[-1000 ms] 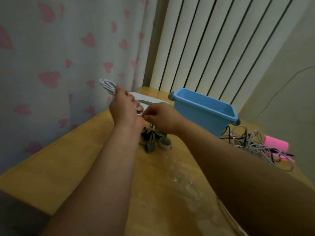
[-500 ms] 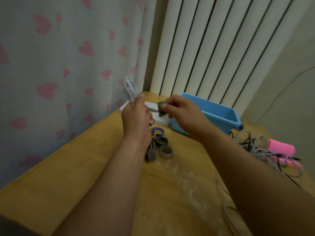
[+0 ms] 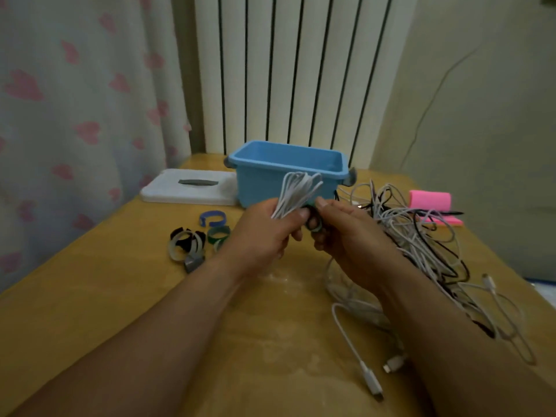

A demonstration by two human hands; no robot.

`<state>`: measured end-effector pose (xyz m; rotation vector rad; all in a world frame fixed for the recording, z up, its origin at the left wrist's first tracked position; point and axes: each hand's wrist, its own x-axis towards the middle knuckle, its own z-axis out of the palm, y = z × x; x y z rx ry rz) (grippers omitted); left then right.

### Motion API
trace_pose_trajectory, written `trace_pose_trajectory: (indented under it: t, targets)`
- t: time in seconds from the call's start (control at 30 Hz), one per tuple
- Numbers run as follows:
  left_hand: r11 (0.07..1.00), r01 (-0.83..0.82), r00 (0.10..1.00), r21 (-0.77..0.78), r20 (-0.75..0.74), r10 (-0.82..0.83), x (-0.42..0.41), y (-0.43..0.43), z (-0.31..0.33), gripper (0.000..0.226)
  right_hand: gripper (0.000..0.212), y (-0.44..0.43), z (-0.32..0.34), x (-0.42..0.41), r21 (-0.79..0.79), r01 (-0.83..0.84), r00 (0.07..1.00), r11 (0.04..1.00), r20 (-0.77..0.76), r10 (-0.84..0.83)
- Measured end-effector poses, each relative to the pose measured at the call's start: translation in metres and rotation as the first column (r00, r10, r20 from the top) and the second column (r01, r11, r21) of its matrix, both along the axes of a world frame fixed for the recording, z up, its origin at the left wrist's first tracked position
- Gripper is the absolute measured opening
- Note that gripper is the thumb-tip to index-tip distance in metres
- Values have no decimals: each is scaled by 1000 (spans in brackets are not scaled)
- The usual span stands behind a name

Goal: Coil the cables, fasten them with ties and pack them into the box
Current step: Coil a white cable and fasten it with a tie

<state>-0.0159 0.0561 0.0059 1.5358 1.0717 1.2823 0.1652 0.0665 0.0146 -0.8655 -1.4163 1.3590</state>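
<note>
**Coiled cable held in front of the box**

The left hand (image 3: 264, 236) gripped a white coiled cable (image 3: 296, 191), the fingers curled round its lower part and the loops pointing to 12 o'clock. The right hand (image 3: 346, 236) pinched a green tie (image 3: 314, 225) just beside the coil. The blue box (image 3: 288, 173) stood at 12 o'clock from the hands, the spare ties (image 3: 192, 240) at 9 o'clock and the tangled cables (image 3: 421, 236) at 3 o'clock.

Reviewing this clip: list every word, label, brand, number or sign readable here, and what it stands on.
None: no readable text in this view.
Blue box, white lid, pink roll and loose ties: plain surfaces, no print.
Coiled cable in the left hand, green tie pinched by the right hand: no marks.
Cable plugs: too small and blurred to tell.
</note>
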Motion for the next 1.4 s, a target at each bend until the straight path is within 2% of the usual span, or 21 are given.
trace_pose_trajectory:
  t: [0.13, 0.23, 0.37, 0.43, 0.57, 0.63, 0.7, 0.77, 0.83, 0.9, 1.0, 1.13, 1.23, 1.3, 1.4]
  targets:
    - [1000, -3, 999, -11, -37, 3, 4, 1, -3, 24, 29, 0, -6, 0, 56, 67, 992, 996, 108, -72]
    - [1000, -21, 999, -12, -34, 21, 4, 4, -4, 18, 25, -1, -5, -1, 42, 132, 984, 990, 111, -136]
    - [998, -57, 988, 30, -141, 61, 2, 4, -6, 10, 16, -3, -2, -3, 28, 173, 975, 985, 137, -175]
    - [998, -58, 995, 9, -83, 58, 2, 5, -7, 13, 10, -1, -3, -1, -19, 190, 980, 982, 70, -188]
    - [993, 26, 979, -112, 206, -3, -1, 8, -4, 14, 11, 6, -4, 2, -95, 143, 970, 985, -185, -158]
    - [983, 83, 972, -161, 229, -44, 3, 5, -4, 11, 12, 7, -3, -1, -56, 109, 947, 993, -297, -120]
    - [976, 125, 971, -181, 226, -83, 10, 1, -7, 11, 11, 6, -3, -3, 23, 158, 936, 987, -321, -143]
    - [976, 123, 960, -181, 271, -70, 14, 2, -7, 14, 11, 4, -1, -2, 125, 295, 938, 947, -225, -263]
    - [982, 87, 946, -166, 321, -30, 11, 5, -5, 27, 13, 2, 2, 1, 216, 399, 917, 891, -93, -388]
    - [986, 74, 942, -149, 336, -20, 8, 5, -3, 36, 20, -2, 4, 1, 265, 379, 915, 887, 37, -402]
    - [985, 110, 948, -136, 313, -63, 10, 0, -2, 27, 30, -7, 1, -6, 262, 242, 931, 934, 207, -300]
    - [983, 120, 962, -141, 262, -80, 13, -2, -2, 17, 31, -8, -1, -13, 255, 210, 924, 944, 264, -277]
    - [990, 78, 970, -116, 239, -48, 11, -1, 0, 16, 26, -10, -2, -14, 221, 200, 939, 954, 234, -251]
    - [994, 39, 968, -100, 250, -13, 5, 1, 2, 16, 25, -10, -2, -10, 193, 154, 955, 969, 222, -196]
    - [993, 19, 959, -114, 282, 14, -5, 6, 4, 16, 26, -9, 0, -2, 217, 63, 950, 974, 285, -125]
